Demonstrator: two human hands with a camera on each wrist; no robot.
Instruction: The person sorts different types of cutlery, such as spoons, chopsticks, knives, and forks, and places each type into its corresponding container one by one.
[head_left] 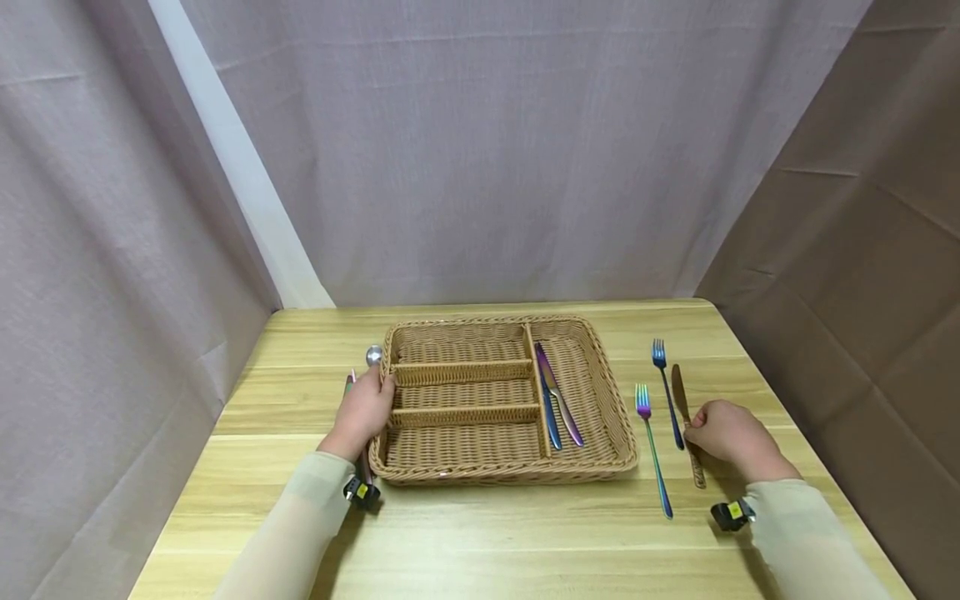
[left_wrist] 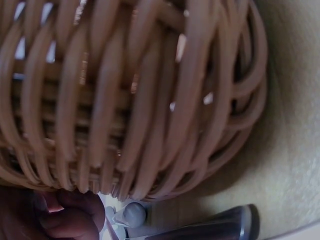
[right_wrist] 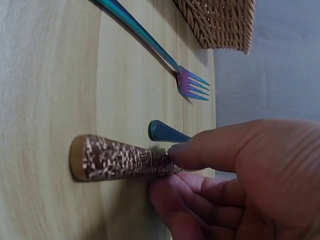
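Observation:
My left hand [head_left: 365, 408] grips the left rim of a wicker cutlery basket [head_left: 510, 475], its thumb over the inner edge. To the right, my right hand [head_left: 738, 437] pinches a brown table knife [head_left: 679, 390] between thumb and fingers. That knife's handle [right_wrist: 122, 159] is patterned and close over the tabletop in the right wrist view. Beside it lie a blue fork [head_left: 669, 404] and a rainbow-coloured fork [head_left: 655, 458], tines pointing away. Inside the basket's right compartment rest a purplish knife [head_left: 561, 400] and a blue-handled piece [head_left: 551, 421] partly beneath it.
A silver spoon [head_left: 373, 355] shows past the basket's left side. More cutlery there is mostly hidden by my left hand and forearm. Three compartments, split by dividers [head_left: 465, 414], fill the basket's left part. Curtains surround the wooden table [head_left: 495, 533] at the back and sides.

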